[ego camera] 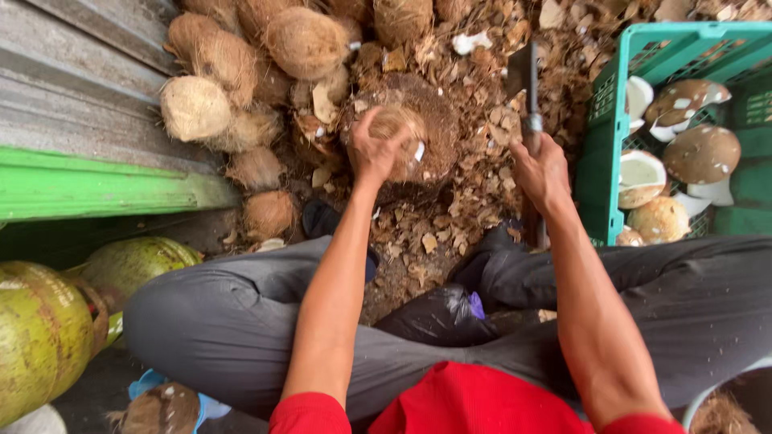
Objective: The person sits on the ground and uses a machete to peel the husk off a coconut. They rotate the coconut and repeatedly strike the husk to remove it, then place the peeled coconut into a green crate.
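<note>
The left hand clamps its fingers on the husked coconut. The right hand grips the upright cleaver, at three o'clock from the coconut.

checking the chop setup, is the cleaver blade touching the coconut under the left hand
Apart. The head view shows the cleaver raised in the right hand, with husk litter visible between it and the coconut under the left hand.
</note>
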Tool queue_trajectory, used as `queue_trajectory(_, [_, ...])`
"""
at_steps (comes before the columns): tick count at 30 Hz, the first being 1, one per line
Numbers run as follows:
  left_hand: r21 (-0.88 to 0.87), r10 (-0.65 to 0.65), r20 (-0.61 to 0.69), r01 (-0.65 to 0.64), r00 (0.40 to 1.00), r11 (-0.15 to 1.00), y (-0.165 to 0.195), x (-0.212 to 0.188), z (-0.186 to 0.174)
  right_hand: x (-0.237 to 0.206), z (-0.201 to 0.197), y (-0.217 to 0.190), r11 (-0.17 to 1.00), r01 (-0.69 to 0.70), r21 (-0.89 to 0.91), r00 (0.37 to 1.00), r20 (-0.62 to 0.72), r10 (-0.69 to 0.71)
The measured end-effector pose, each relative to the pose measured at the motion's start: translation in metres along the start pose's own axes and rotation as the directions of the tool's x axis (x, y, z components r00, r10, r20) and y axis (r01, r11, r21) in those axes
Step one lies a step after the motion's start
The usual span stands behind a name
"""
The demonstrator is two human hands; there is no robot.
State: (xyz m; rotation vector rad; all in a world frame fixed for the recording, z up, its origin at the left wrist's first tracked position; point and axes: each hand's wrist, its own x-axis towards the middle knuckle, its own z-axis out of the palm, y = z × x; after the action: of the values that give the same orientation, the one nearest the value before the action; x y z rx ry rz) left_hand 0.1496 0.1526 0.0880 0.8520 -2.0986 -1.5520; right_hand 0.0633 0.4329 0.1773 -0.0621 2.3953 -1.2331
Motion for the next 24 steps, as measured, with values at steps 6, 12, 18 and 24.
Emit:
queue_trajectory(6, [0.254, -0.027, -0.013, 0.030, 1.000, 0.967, -0.004, 0.015, 0.030, -0.048, -0.007, -0.022, 0.889, 0.233, 0.395, 0.969, -0.013, -0.248])
queue_trajectory(12, [0.252, -0.259, -0.162, 0.293, 0.952, 0.922, -0.007, 0.023, 0.032, -0.060, 0.052, -0.023, 0.974, 0.025, 0.227, 0.974, 0.213, -0.074])
queue_trajectory(18, [0.266, -0.108, -0.225, 0.168, 0.968, 0.949, -0.022, 0.023, 0.033, -0.052, 0.057, -0.013, 0.951, 0.198, 0.237, 0.962, 0.140, -0.235])
queue_trajectory(24, [0.315, -0.184, -0.182, 0.234, 0.966, 0.920, -0.022, 0.024, 0.035, -0.050, 0.070, -0.020, 0.807, 0.292, 0.514, 0.943, -0.013, -0.332])
